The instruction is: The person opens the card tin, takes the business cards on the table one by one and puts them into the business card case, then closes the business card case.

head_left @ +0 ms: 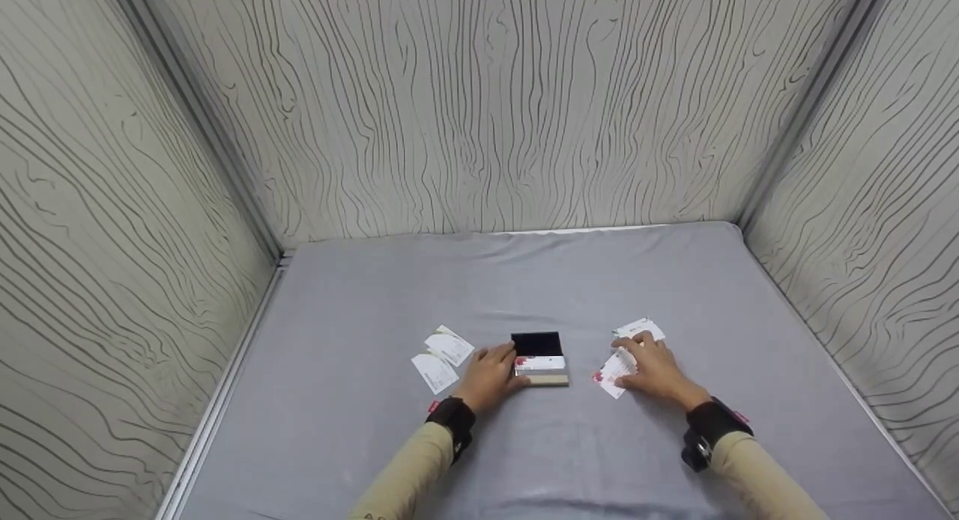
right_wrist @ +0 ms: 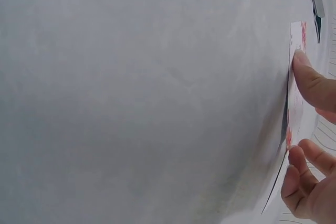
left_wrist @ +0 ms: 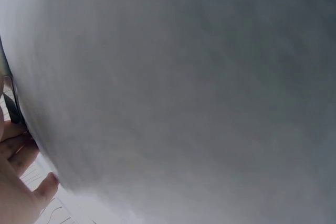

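My left hand (head_left: 487, 378) grips the left side of an open card case (head_left: 551, 381), thumb at the near edge and fingers by the hinge. The case has a dark lid inside (head_left: 536, 344), and a white card with a pink print (head_left: 544, 363) lies in it. To the right, my right hand (head_left: 655, 370) holds a white card with red flowers (head_left: 614, 370) between thumb and fingers. In the right wrist view the thumb lies on this card's face (right_wrist: 295, 85), with the fingertips at its far end. Another white card (head_left: 640, 327) lies just beyond these fingers.
Two white cards, an upper one (head_left: 449, 345) and a lower one (head_left: 434, 372), lie left of my left hand. Grey cloth (head_left: 359, 295) covers the table. Wood-grain patterned panels (head_left: 479, 115) stand at the back and both sides.
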Demonstrator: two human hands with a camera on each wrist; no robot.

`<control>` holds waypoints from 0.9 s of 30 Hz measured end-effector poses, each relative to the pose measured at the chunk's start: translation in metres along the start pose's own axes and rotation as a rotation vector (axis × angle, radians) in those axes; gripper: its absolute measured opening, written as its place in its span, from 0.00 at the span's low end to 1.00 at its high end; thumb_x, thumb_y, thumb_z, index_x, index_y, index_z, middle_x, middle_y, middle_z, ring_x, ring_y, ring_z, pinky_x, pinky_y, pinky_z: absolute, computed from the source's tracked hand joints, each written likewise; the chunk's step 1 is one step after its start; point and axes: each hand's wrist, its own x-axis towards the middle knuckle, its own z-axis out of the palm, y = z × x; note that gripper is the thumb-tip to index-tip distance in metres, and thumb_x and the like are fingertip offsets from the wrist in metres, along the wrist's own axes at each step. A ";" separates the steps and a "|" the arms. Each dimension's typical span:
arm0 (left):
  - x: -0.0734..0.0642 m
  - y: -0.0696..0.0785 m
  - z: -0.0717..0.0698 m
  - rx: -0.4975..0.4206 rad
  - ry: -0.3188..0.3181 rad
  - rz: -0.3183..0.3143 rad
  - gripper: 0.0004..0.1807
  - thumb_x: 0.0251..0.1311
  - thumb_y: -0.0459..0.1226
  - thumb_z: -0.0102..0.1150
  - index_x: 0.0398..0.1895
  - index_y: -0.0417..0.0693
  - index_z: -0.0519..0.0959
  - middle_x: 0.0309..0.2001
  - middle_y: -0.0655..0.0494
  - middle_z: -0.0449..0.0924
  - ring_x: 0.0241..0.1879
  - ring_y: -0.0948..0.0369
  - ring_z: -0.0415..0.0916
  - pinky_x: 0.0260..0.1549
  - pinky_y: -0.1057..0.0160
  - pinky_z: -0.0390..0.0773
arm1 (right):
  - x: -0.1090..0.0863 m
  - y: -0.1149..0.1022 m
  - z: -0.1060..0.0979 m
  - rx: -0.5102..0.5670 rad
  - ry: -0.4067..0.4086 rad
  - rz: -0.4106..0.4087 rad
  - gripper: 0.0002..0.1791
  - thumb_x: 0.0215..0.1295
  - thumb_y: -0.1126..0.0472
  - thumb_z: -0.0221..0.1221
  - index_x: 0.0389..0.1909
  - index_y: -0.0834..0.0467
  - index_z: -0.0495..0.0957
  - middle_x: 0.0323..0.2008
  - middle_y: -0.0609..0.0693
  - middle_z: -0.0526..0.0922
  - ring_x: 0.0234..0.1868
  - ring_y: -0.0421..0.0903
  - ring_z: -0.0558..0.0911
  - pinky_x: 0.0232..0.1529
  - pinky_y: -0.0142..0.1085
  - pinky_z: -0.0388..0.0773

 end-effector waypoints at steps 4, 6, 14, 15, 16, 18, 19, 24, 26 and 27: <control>0.000 0.000 0.000 0.000 0.005 0.003 0.32 0.66 0.56 0.55 0.58 0.37 0.77 0.62 0.47 0.75 0.63 0.56 0.71 0.57 0.52 0.70 | 0.000 0.002 0.000 -0.011 0.029 -0.031 0.33 0.39 0.61 0.77 0.52 0.60 0.78 0.45 0.62 0.73 0.43 0.62 0.71 0.43 0.56 0.66; 0.000 0.000 0.000 -0.005 0.001 0.001 0.32 0.66 0.56 0.55 0.58 0.37 0.77 0.62 0.46 0.75 0.63 0.55 0.71 0.58 0.51 0.69 | 0.000 0.003 0.000 -0.011 0.043 -0.049 0.32 0.40 0.62 0.77 0.51 0.61 0.78 0.43 0.61 0.75 0.43 0.61 0.71 0.43 0.56 0.66; 0.000 0.001 -0.001 -0.012 -0.013 0.001 0.32 0.67 0.56 0.55 0.59 0.36 0.77 0.63 0.46 0.74 0.64 0.55 0.70 0.59 0.50 0.68 | 0.000 0.004 -0.006 0.034 0.062 -0.100 0.27 0.47 0.71 0.72 0.51 0.64 0.79 0.40 0.57 0.74 0.40 0.54 0.72 0.43 0.49 0.67; 0.000 0.001 -0.001 -0.013 -0.013 0.001 0.32 0.67 0.56 0.55 0.59 0.36 0.77 0.63 0.46 0.74 0.64 0.55 0.70 0.59 0.50 0.68 | 0.001 0.004 -0.007 0.042 0.062 -0.108 0.26 0.48 0.73 0.70 0.51 0.65 0.78 0.40 0.57 0.73 0.39 0.54 0.73 0.43 0.48 0.68; 0.000 0.001 -0.001 -0.014 -0.014 0.002 0.33 0.67 0.56 0.54 0.59 0.36 0.76 0.63 0.46 0.74 0.64 0.55 0.70 0.59 0.50 0.68 | 0.001 0.004 -0.009 0.048 0.063 -0.119 0.25 0.50 0.76 0.68 0.51 0.66 0.78 0.39 0.57 0.73 0.39 0.54 0.73 0.42 0.47 0.70; 0.000 0.001 -0.001 -0.013 -0.011 0.004 0.33 0.67 0.56 0.54 0.59 0.36 0.76 0.63 0.46 0.74 0.64 0.55 0.70 0.59 0.50 0.68 | 0.001 0.003 -0.012 0.061 0.065 -0.131 0.25 0.48 0.82 0.63 0.51 0.69 0.78 0.39 0.58 0.73 0.39 0.55 0.76 0.41 0.46 0.73; 0.000 0.001 -0.001 -0.012 -0.010 0.006 0.33 0.67 0.56 0.54 0.59 0.36 0.76 0.63 0.46 0.74 0.64 0.55 0.70 0.59 0.50 0.68 | 0.001 0.003 -0.013 0.066 0.064 -0.132 0.25 0.47 0.84 0.60 0.50 0.70 0.79 0.38 0.58 0.73 0.39 0.55 0.76 0.40 0.46 0.75; -0.001 0.000 0.001 -0.020 -0.002 0.004 0.33 0.67 0.56 0.55 0.59 0.35 0.76 0.63 0.45 0.74 0.64 0.54 0.70 0.59 0.49 0.68 | 0.000 0.004 -0.015 0.083 0.017 -0.102 0.20 0.51 0.79 0.63 0.49 0.70 0.79 0.40 0.59 0.73 0.40 0.56 0.77 0.41 0.47 0.75; -0.001 0.000 0.001 -0.027 -0.011 -0.004 0.33 0.67 0.55 0.55 0.59 0.36 0.76 0.63 0.46 0.74 0.64 0.54 0.69 0.60 0.49 0.68 | 0.000 0.003 -0.013 0.080 -0.020 -0.079 0.19 0.55 0.71 0.68 0.49 0.69 0.79 0.39 0.58 0.73 0.38 0.54 0.75 0.40 0.47 0.73; 0.000 0.000 0.001 -0.030 -0.016 -0.008 0.33 0.67 0.55 0.55 0.60 0.36 0.76 0.63 0.46 0.74 0.64 0.54 0.69 0.60 0.48 0.68 | 0.000 0.003 -0.012 0.071 -0.040 -0.068 0.21 0.55 0.66 0.70 0.49 0.68 0.79 0.38 0.57 0.72 0.37 0.52 0.74 0.39 0.46 0.72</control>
